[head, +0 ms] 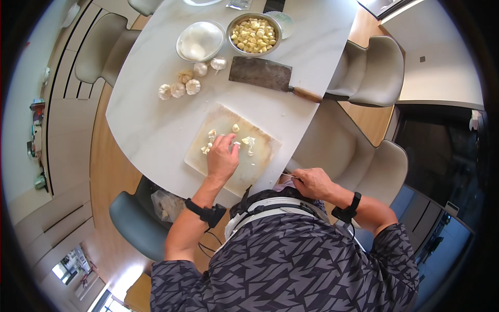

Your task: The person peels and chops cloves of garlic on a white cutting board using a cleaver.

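Observation:
My left hand hovers over a worn, pale cutting board, thumb and fingers apart. A small white piece shows by its thumb tip; nothing is plainly gripped. One peeled garlic clove lies just beyond the fingertips. More cloves and skin bits lie left of the hand, partly hidden by it. To its right is a clove with papery garlic skin. At the table's near right edge, my right hand is closed around the dark handle of a small knife, its thin blade pointing left.
Several whole garlic bulbs sit beyond the board. Behind them stand a clear bowl and a metal bowl of peeled cloves. A wooden-handled cleaver lies at right. Chairs flank the marble-look table.

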The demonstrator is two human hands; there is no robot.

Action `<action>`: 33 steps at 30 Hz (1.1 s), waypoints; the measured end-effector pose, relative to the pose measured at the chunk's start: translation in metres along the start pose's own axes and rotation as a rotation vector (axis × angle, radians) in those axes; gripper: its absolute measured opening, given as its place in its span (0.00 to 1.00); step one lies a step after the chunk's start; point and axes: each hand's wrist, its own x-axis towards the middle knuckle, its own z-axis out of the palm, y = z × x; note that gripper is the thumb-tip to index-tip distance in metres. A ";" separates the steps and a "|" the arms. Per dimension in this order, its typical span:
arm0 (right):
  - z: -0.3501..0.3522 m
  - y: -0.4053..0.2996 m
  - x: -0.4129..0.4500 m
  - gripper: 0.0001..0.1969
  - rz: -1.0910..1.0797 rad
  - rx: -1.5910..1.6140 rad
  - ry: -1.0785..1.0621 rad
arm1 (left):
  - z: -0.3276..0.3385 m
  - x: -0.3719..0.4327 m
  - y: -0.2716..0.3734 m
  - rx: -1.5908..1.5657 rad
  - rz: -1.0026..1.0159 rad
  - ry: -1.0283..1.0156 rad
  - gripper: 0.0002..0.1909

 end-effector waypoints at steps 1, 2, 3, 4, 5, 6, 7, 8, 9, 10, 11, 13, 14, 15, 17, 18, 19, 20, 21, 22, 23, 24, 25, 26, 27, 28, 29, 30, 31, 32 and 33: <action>0.000 0.001 -0.002 0.09 0.025 0.007 0.022 | 0.001 0.006 0.000 -0.003 0.003 0.002 0.14; 0.000 0.001 -0.003 0.09 0.051 0.015 0.044 | 0.003 0.015 0.000 0.022 0.022 0.086 0.14; -0.001 0.001 -0.004 0.09 0.052 0.013 0.046 | 0.004 0.022 0.001 0.046 0.039 0.169 0.14; -0.001 0.001 -0.005 0.08 0.058 0.025 0.086 | 0.005 0.028 0.002 0.045 0.042 0.168 0.14; -0.001 0.001 -0.006 0.08 0.064 0.036 0.126 | 0.005 0.034 0.003 0.094 0.100 0.107 0.14; -0.001 0.000 -0.006 0.08 0.064 0.037 0.131 | 0.003 0.039 0.003 0.145 0.158 0.047 0.15; -0.002 -0.001 -0.007 0.08 0.056 0.048 0.158 | 0.004 0.043 0.000 0.148 0.163 0.048 0.15; -0.002 -0.002 -0.007 0.08 0.047 0.059 0.185 | 0.007 0.047 -0.008 0.158 0.209 0.052 0.15; -0.002 -0.002 -0.007 0.08 0.052 0.064 0.192 | 0.007 0.050 -0.009 0.169 0.257 0.048 0.15; -0.002 -0.002 -0.008 0.08 0.057 0.077 0.194 | 0.007 0.050 -0.011 0.172 0.263 0.043 0.15; -0.002 -0.002 -0.008 0.08 0.059 0.089 0.196 | 0.007 0.050 -0.012 0.107 0.169 0.046 0.14; -0.003 -0.004 -0.008 0.08 0.071 0.106 0.197 | 0.003 0.049 -0.007 0.045 0.078 0.045 0.13; -0.003 -0.004 -0.008 0.07 0.077 0.119 0.191 | 0.000 0.044 -0.005 -0.091 -0.039 0.017 0.11; -0.003 -0.005 -0.008 0.07 0.078 0.123 0.192 | -0.004 0.039 -0.003 -0.227 -0.159 -0.012 0.09; -0.003 -0.006 -0.007 0.07 0.111 0.143 0.164 | -0.016 0.030 -0.011 -0.557 -0.296 -0.080 0.09; -0.003 -0.008 -0.006 0.07 0.103 0.147 0.159 | -0.023 0.023 -0.014 -0.891 -0.431 -0.139 0.08; -0.003 -0.008 -0.004 0.07 0.106 0.154 0.156 | -0.029 0.016 -0.009 -0.889 -0.435 -0.135 0.08; -0.003 -0.009 -0.003 0.07 0.108 0.160 0.152 | -0.038 0.009 -0.003 -1.110 -0.483 -0.161 0.09; -0.002 -0.010 -0.002 0.07 0.098 0.162 0.145 | -0.046 0.001 0.000 -1.331 -0.525 -0.178 0.10; -0.002 -0.011 0.000 0.07 0.089 0.155 0.144 | -0.049 -0.007 -0.005 -1.408 -0.505 -0.199 0.11; -0.001 -0.012 0.002 0.07 0.081 0.147 0.142 | -0.052 -0.014 -0.004 -1.407 -0.506 -0.186 0.11; 0.000 -0.013 0.003 0.07 0.072 0.148 0.133 | -0.055 -0.021 0.001 -1.433 -0.491 -0.155 0.13; 0.001 -0.013 0.005 0.07 0.074 0.138 0.115 | -0.057 -0.027 0.003 -1.459 -0.476 -0.124 0.15; 0.002 -0.014 0.007 0.08 0.076 0.127 0.097 | -0.059 -0.032 -0.001 -1.466 -0.455 -0.128 0.15; 0.002 -0.015 0.009 0.08 0.070 0.123 0.088 | -0.060 -0.037 -0.001 -1.471 -0.456 -0.116 0.15; 0.003 -0.016 0.011 0.08 0.046 0.134 0.091 | -0.061 -0.042 0.000 -1.509 -0.491 -0.095 0.14; 0.004 -0.017 0.013 0.08 0.023 0.145 0.094 | -0.061 -0.046 0.000 -1.548 -0.525 -0.075 0.12; 0.005 -0.019 0.014 0.08 0.021 0.141 0.084 | -0.060 -0.050 -0.001 -1.554 -0.529 -0.067 0.12; 0.005 -0.021 0.015 0.09 0.029 0.159 0.078 | -0.058 -0.055 -0.004 -1.542 -0.553 -0.046 0.11; 0.006 -0.023 0.017 0.09 0.039 0.179 0.073 | -0.056 -0.059 -0.006 -1.530 -0.578 -0.028 0.10; 0.008 -0.024 0.018 0.09 0.040 0.176 0.066 | -0.050 -0.065 -0.015 -1.534 -0.583 -0.024 0.10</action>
